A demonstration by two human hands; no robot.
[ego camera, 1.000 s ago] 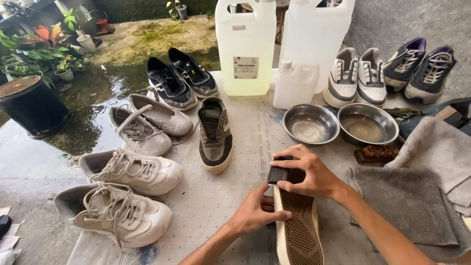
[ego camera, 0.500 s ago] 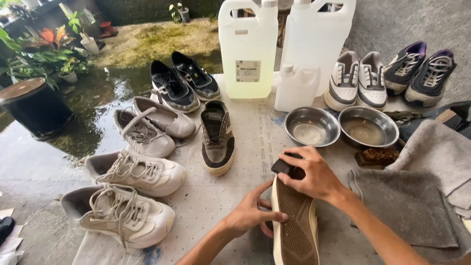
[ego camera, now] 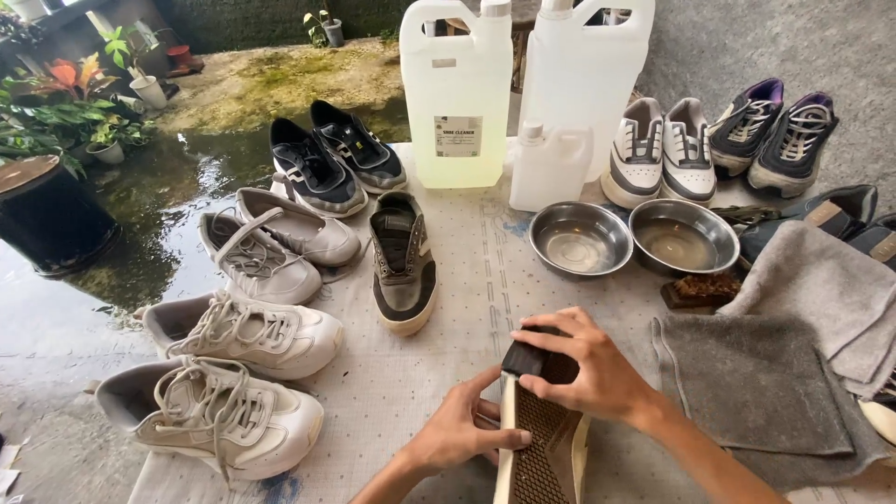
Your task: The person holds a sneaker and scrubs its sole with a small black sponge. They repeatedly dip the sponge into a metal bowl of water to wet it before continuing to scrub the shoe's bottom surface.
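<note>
The right hand (ego camera: 588, 373) curls its fingers (ego camera: 551, 338) closed around a dark block (ego camera: 525, 358) pressed to the upturned sneaker sole (ego camera: 541, 453). The left hand (ego camera: 462, 434) grips the sole's edge, low on the cloth-covered table (ego camera: 467, 271).

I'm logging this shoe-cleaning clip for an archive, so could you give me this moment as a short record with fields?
setting: cloth-covered work surface beside wet ground with potted plants
left hand: steadies the side of an upturned shoe, sole facing up
right hand: presses a dark block on the shoe's tip
bowls: two metal bowls, side by side
containers: two large jugs, one small white bottle
cloths: grey towels on the right
other shoes: several pairs, white, black, grey, purple-trimmed
</note>
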